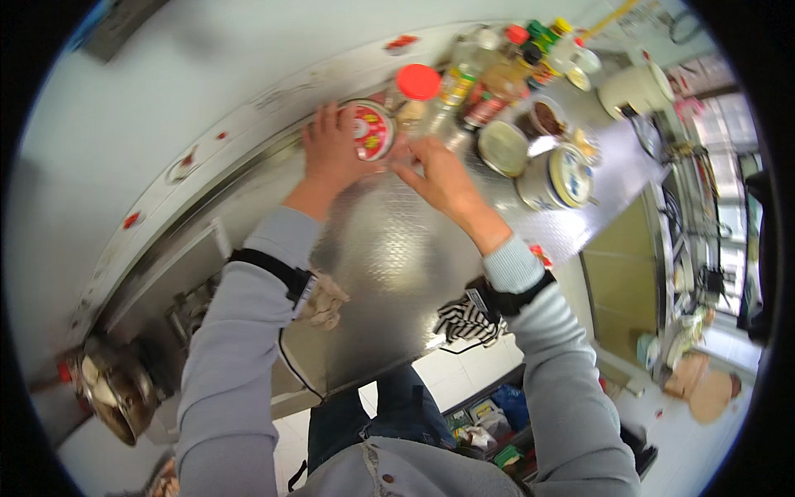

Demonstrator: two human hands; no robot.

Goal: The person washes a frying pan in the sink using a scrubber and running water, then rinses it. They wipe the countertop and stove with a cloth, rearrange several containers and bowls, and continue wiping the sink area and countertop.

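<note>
A jar with a red, patterned round lid [374, 132] stands near the wall at the back of the metal counter. My left hand [328, 153] lies against its left side, fingers curved around it. On the other side, my right hand [445, 178] has its thumb and fingers bent together close to the jar. Whatever is between those fingertips is blurred; I cannot make it out. Just behind stands a clear jar with a plain red lid [418, 82].
Several bottles [489, 83] crowd the back right. Nearer are a blue-and-white lidded pot [556, 178], a pale round lid [503, 149] and a bowl of dark brown contents [545, 118]. A beige cloth [325, 303] and a striped cloth [465, 321] lie near the front edge.
</note>
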